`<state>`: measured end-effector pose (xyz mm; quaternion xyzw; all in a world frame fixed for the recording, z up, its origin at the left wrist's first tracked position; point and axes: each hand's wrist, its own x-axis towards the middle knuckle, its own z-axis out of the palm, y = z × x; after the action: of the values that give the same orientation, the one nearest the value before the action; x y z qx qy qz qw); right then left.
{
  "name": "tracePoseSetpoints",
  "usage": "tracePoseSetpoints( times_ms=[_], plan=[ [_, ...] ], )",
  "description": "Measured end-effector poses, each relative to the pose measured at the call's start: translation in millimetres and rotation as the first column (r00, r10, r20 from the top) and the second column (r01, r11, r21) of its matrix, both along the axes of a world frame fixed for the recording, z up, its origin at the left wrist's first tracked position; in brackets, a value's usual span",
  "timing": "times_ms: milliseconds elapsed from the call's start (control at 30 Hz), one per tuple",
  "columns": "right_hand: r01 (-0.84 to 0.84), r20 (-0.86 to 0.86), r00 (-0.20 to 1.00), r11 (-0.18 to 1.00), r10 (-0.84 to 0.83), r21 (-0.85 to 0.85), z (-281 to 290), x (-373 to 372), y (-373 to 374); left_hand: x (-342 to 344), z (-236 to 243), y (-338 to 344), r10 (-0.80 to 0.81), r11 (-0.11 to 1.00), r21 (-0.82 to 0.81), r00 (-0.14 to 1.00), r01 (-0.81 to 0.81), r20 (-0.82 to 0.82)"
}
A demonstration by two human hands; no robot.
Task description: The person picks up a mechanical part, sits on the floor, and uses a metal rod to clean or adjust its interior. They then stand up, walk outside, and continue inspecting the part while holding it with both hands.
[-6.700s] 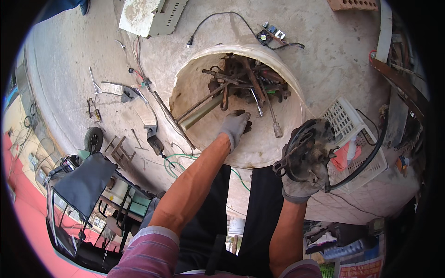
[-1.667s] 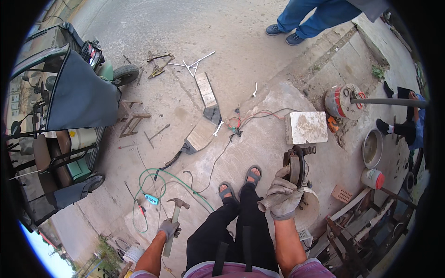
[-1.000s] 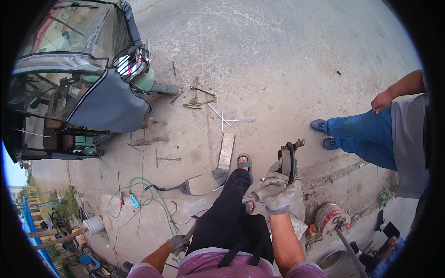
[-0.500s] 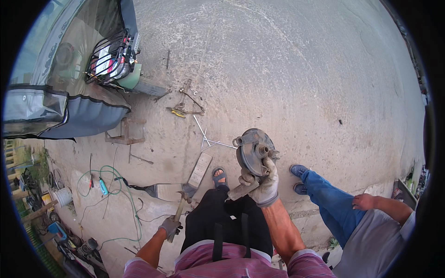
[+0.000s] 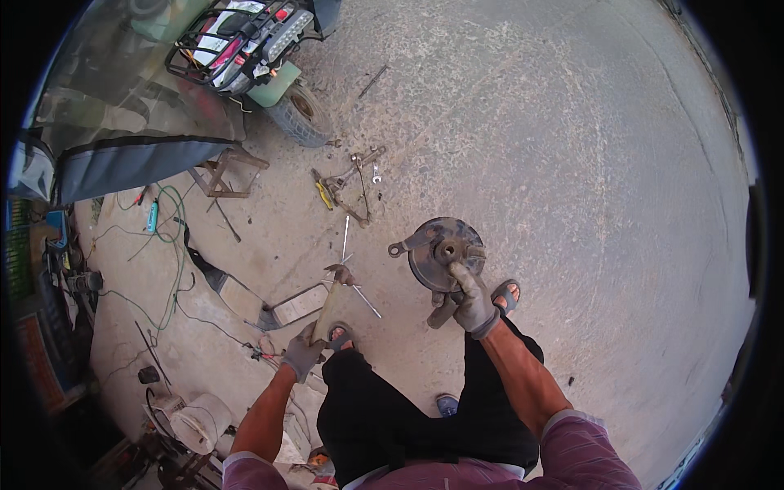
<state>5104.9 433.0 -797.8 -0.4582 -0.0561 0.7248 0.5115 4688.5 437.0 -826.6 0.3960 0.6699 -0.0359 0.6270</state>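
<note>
2 gloved hands are loaded: the right hand [image 5: 472,304] clamps a round brake hub assembly [image 5: 441,257] out front at knee height, and the left hand [image 5: 304,353] grips a hammer [image 5: 333,298]. A slip likely drops the hub onto the sandalled foot [image 5: 506,296].

A: What's diff vs a few secs back?
B: Person left the white drum, now out on open concrete. Left hand [image 5: 304,353] picked up a hammer [image 5: 333,300]; was reaching into the drum before.
A: Right hand [image 5: 471,299]?
B: Brake hub [image 5: 443,255] raised out front. Other person in jeans gone from view.
</note>
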Motion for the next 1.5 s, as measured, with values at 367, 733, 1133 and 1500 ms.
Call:
tracePoseSetpoints(
  times_ms=[367,733,1133,1500],
  plan=[
    [-0.321,0.093,0.940,0.942,0.329,-0.097,-359,18,98,93,-315,-32,0.227,0.965,-0.178,0.953,-0.193,0.201],
    [-0.659,0.514,0.649,0.752,0.561,0.012,-494,-20,94,48,-441,-82,0.423,0.883,-0.338,0.866,-0.327,0.266],
    [-0.510,0.265,0.818,0.857,0.510,-0.074,-501,-15,99,92,-412,-65,0.422,0.906,-0.182,0.834,-0.381,0.356],
    [-0.505,0.539,0.728,0.863,0.423,0.005,-505,-22,85,139,-358,-16,0.192,0.827,0.535,0.981,-0.174,0.023]
  ],
)
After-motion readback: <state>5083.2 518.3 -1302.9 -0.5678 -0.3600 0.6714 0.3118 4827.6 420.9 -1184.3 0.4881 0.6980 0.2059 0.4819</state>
